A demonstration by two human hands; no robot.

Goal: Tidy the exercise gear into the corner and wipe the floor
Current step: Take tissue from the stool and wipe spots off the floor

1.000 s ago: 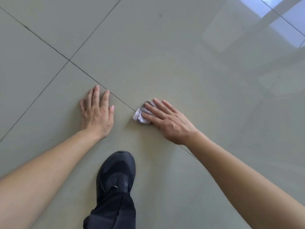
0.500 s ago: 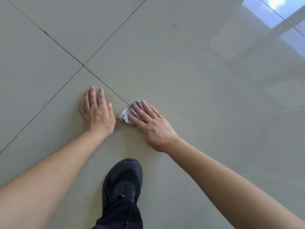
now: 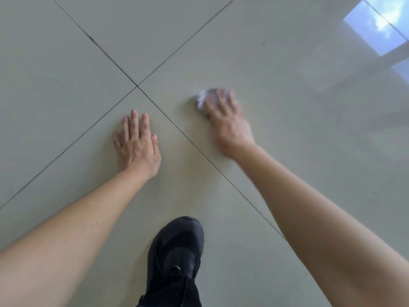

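Pale glossy floor tiles filled the view, dark grout lines crossing just beyond my left hand, and a window's sky reflection shone at the far right edge. I was crouched low, so I had planted my left hand flat on the tile, fingers together and pointing away, holding nothing; it was there to prop my weight. My black shoe sat between my forearms for the same balance. My right hand lay blurred on the next tile across the grout line, well apart from the left. Its grip was spread almost flat, fingers pressing down on a small crumpled white cloth, which stuck out past my fingertips at the far left side. I kept it pinned under the fingers instead of clenched, I think, so more of it met the floor. No exercise gear was in view, so I judged the tidying part was elsewhere and this was the wiping. With so small a wad, each pass would cover little
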